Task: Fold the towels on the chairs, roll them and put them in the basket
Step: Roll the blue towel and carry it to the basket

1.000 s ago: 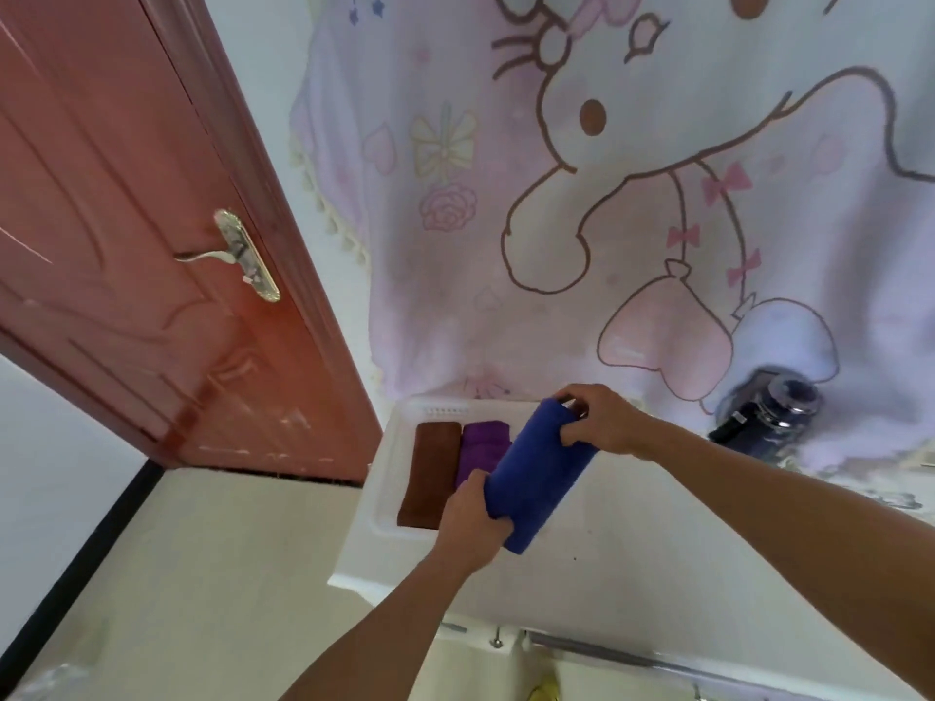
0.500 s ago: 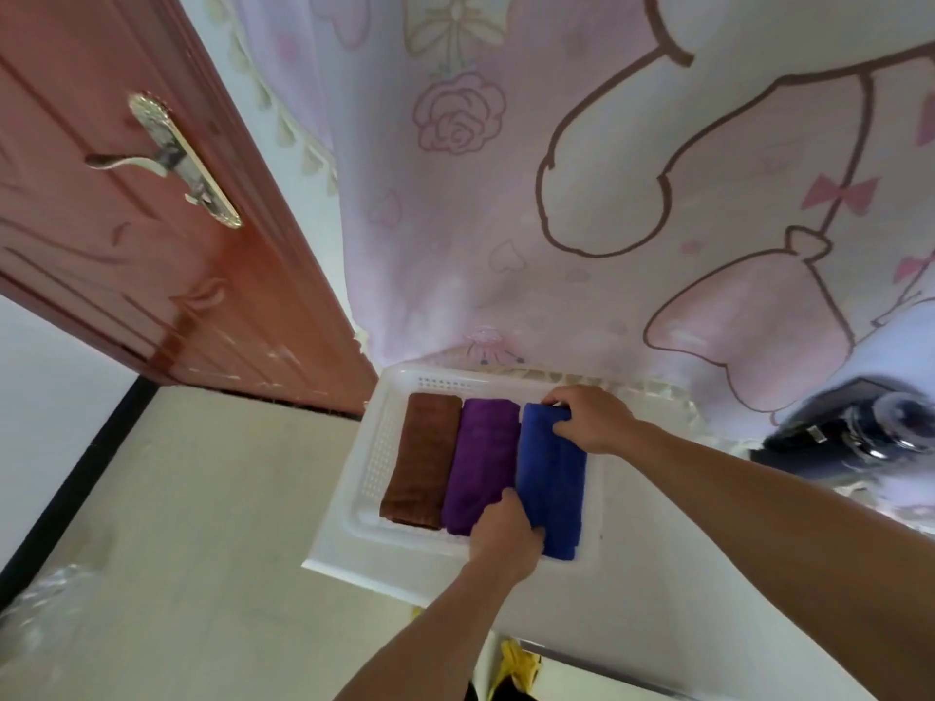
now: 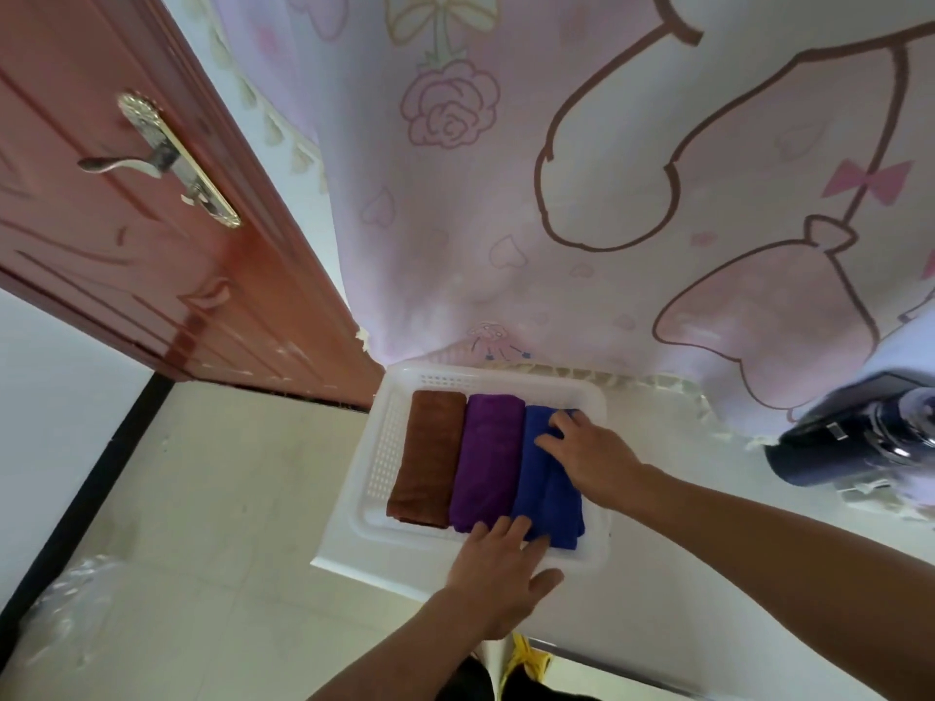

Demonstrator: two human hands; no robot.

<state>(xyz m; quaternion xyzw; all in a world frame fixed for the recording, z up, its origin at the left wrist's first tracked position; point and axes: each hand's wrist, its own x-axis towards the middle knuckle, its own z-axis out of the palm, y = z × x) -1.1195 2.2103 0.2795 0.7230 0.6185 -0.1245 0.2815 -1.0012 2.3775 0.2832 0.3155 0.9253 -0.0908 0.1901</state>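
Note:
A white plastic basket sits on a white surface. Three rolled towels lie side by side in it: a brown towel on the left, a purple towel in the middle and a blue towel on the right. My right hand rests flat on the far part of the blue towel, fingers spread. My left hand lies at the basket's near rim with straight fingers touching the near ends of the purple and blue towels.
A red-brown wooden door with a metal handle stands at the left. A pink cartoon-print cloth hangs behind the basket. A dark camera-like device sits at the right. Pale tiled floor lies below.
The blue towel went from held above the basket to lying in it beside the purple one. Both hands have loosened their grip and now lie flat on it.

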